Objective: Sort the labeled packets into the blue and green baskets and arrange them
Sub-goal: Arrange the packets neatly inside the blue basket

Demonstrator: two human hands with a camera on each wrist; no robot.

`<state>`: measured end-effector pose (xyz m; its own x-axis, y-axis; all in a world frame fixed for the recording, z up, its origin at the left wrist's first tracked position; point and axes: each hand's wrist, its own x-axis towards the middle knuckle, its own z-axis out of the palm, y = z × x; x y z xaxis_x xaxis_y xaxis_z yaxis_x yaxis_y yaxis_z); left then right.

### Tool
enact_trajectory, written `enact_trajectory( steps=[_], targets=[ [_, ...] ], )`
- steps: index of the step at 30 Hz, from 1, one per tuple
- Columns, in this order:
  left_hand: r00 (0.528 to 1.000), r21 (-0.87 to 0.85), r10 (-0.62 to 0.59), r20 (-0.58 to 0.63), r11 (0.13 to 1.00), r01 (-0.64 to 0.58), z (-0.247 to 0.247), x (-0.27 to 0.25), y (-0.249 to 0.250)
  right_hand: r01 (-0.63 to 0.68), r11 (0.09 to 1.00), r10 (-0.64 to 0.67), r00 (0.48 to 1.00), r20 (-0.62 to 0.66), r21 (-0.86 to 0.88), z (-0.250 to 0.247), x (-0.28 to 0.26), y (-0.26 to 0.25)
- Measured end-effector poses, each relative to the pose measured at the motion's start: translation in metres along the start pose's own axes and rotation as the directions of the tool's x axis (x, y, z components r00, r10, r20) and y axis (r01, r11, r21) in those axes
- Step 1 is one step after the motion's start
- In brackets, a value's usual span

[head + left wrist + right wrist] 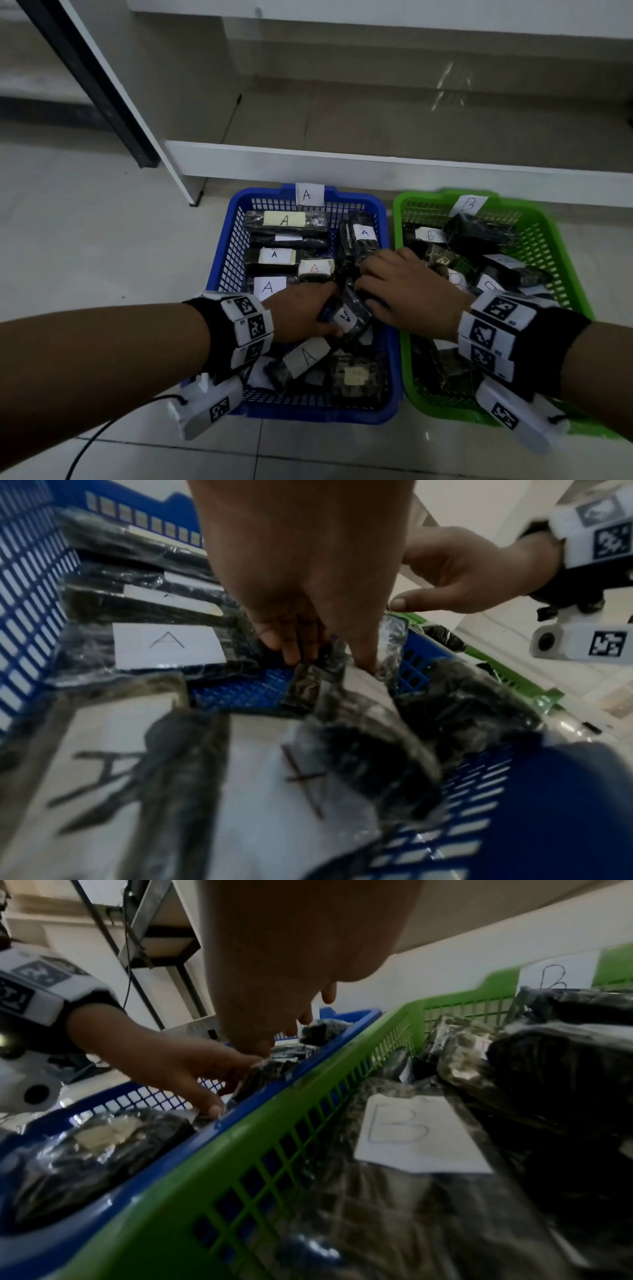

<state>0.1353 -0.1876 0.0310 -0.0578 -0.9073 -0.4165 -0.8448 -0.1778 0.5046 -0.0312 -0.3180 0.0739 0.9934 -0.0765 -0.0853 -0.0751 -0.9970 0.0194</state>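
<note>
A blue basket [219,260] tagged A stands left of a green basket [561,260] tagged B. Each is full of dark plastic-wrapped packets with white letter labels. Both hands are inside the blue basket near its right wall. My left hand [334,310] pinches one tilted packet labelled A [346,318], thumb on one side and fingers on the other; the left wrist view shows those fingers [291,653] closed on its end. My right hand [366,291] lies over the neighbouring packets with fingertips [257,1050] pointing down and touching the wrap. Its thumb [400,604] stands free.
The baskets sit side by side on a pale tiled floor in front of a low white shelf [376,161]. A white and black post [113,85] rises at the back left. A black cable [89,442] trails from my left wrist. Bare blue basket floor [246,693] shows beside the held packet.
</note>
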Motion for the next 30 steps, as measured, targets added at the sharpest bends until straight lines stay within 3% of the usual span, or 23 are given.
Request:
enact_trajectory(
  steps=[2, 5, 8, 12, 15, 17, 20, 22, 24, 26, 30],
  targets=[
    [0.998, -0.153, -0.052, -0.023, 0.987, 0.048, 0.000, 0.001, 0.001, 0.015, 0.999, -0.015, 0.999, 0.030, 0.030, 0.003, -0.003, -0.001],
    [0.997, -0.222, -0.062, -0.054, 0.974, 0.048, -0.004, 0.004, 0.006, -0.011, 0.995, 0.002, 0.995, 0.095, 0.096, 0.004, -0.005, -0.004],
    [0.997, -0.301, -0.047, -0.064, 0.953, 0.025, -0.015, 0.004, 0.010, -0.075, 0.977, 0.068, 0.997, 0.040, 0.199, 0.000, -0.005, -0.012],
    [0.999, -0.449, -0.042, -0.016, 0.893, 0.030, -0.047, -0.005, 0.003, -0.290, 0.819, 0.273, 0.956, 0.108, 0.495, -0.006, 0.003, -0.018],
    [0.993, -0.536, -0.106, -0.054, 0.842, 0.060, -0.075, -0.016, -0.019, -0.307, 0.848, 0.274, 0.952, 0.138, 0.433, -0.003, 0.009, -0.017],
    [0.976, -0.549, -0.195, -0.096, 0.828, 0.112, -0.089, -0.021, -0.037, -0.291, 0.914, 0.252, 0.954, 0.164, 0.283, 0.002, 0.008, -0.018],
    [0.926, -0.385, -0.318, -0.203, 0.896, 0.224, -0.099, -0.026, -0.062, -0.226, 0.973, 0.229, 0.958, 0.176, -0.035, 0.015, 0.005, -0.028],
    [0.919, -0.161, -0.322, -0.226, 0.943, 0.290, -0.098, -0.024, -0.072, -0.252, 0.963, 0.262, 0.957, 0.122, -0.093, 0.025, 0.002, -0.033],
    [0.932, -0.032, -0.293, -0.215, 0.956, 0.293, -0.092, -0.019, -0.077, -0.266, 0.961, 0.274, 0.954, 0.119, -0.076, 0.032, 0.003, -0.035],
    [0.932, -0.005, -0.272, -0.239, 0.960, 0.279, -0.086, -0.013, -0.078, -0.240, 0.970, 0.244, 0.963, 0.119, -0.047, 0.029, 0.005, -0.033],
    [0.930, 0.039, -0.239, -0.281, 0.965, 0.260, -0.082, -0.004, -0.074, -0.210, 0.945, 0.174, 0.972, 0.158, 0.251, 0.010, 0.005, -0.027]
  ],
)
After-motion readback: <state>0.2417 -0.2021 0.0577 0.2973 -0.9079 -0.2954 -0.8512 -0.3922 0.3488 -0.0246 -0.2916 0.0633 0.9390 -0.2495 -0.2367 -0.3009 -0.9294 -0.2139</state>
